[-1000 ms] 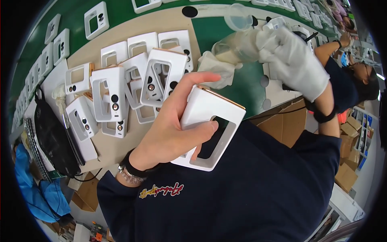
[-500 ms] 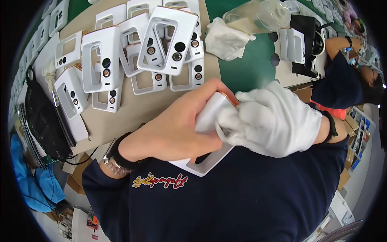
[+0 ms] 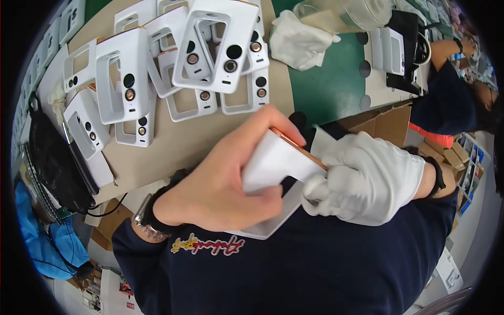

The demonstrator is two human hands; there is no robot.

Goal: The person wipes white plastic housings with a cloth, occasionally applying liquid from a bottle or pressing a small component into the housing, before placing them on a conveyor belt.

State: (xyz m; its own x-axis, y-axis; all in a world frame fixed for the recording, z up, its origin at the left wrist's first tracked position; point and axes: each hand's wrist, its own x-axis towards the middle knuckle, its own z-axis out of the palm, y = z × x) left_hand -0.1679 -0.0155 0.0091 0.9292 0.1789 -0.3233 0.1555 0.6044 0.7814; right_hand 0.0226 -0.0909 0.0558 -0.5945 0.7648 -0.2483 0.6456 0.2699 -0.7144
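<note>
My bare left hand is closed around a white device housing with a large rectangular opening and a copper-coloured edge. The housing is tilted in front of my chest. Its lower end shows under my left fingers. White fabric, looking like a glove, covers my right hand, whose curled fingers press on the right end of the housing. A pale fabric corner sticks up beside these fingers; whether it is a separate cloth I cannot tell. Several similar white housings with round black and copper-ringed spots stand and lean in a cluster on the table beyond.
A crumpled white cloth lies by a translucent bottle on the green mat. At left are a black mesh pouch and a pen. A cardboard box stands at right, below a black stand. Another person sits at far right.
My right hand has slid down and slightly right along the housing, uncovering more of its copper-coloured edge. My left hand keeps its hold. The view has shifted slightly.
</note>
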